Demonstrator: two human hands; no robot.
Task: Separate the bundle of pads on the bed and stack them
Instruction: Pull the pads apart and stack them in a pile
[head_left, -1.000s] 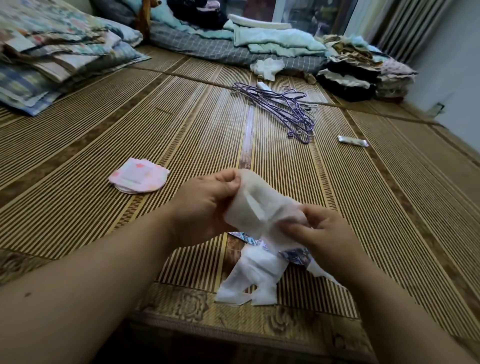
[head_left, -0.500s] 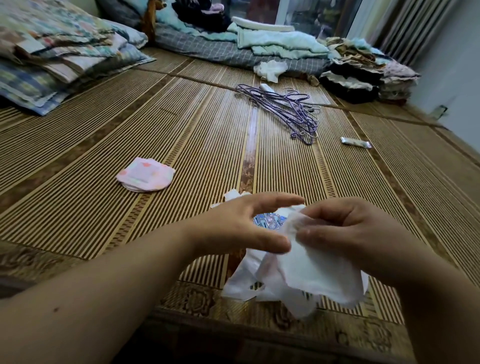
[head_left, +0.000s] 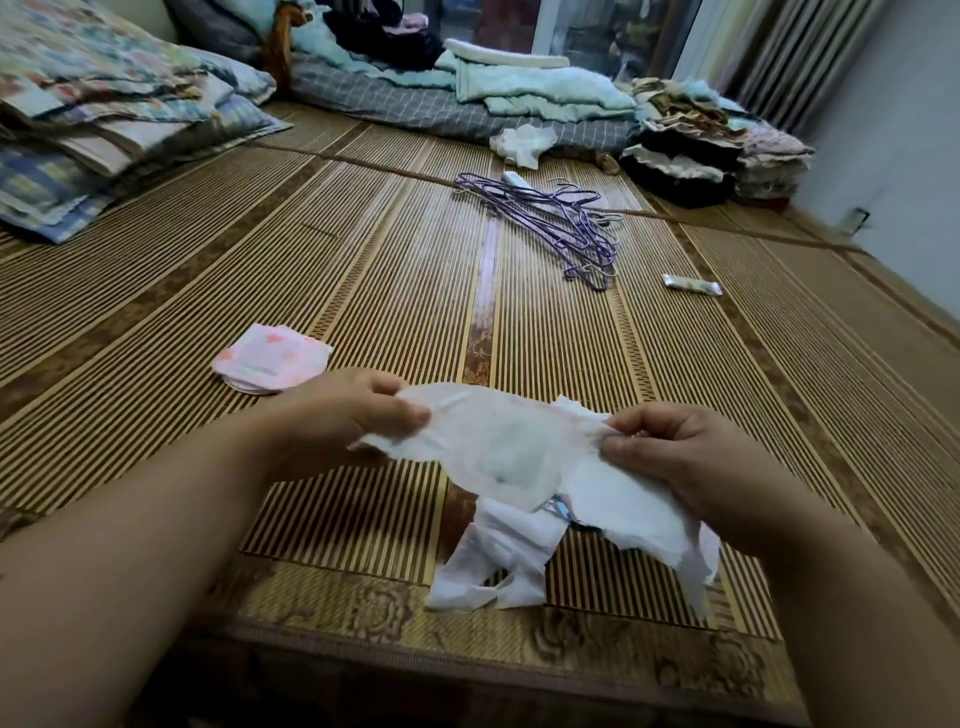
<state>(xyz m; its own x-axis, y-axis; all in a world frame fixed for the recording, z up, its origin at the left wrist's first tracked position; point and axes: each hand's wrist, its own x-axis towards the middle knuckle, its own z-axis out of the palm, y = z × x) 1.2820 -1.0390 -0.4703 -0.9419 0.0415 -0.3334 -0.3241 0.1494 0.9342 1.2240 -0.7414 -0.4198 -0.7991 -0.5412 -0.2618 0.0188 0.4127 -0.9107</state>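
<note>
A white pad (head_left: 498, 441) is stretched flat between my two hands above the bamboo mat. My left hand (head_left: 343, 415) pinches its left end. My right hand (head_left: 680, 457) pinches its right end and also holds another white pad (head_left: 634, 512) that hangs below it. More white pads (head_left: 498, 561) lie crumpled on the mat near the bed's front edge, with a bit of blue printed wrapper (head_left: 561, 506) showing among them. A small stack of round pink pads (head_left: 270, 358) rests on the mat to the left of my left hand.
The bamboo mat (head_left: 363, 270) covers the bed. Purple wire hangers (head_left: 550, 223) lie in a heap further back, with a small wrapped packet (head_left: 691, 284) to their right. Folded quilts (head_left: 104, 114) are piled at the far left, folded clothes (head_left: 691, 150) at the far right.
My hands have moved apart and pulled one white pad out flat between them. Half a second ago the pads were bunched in my right hand, lower down and to the right.
</note>
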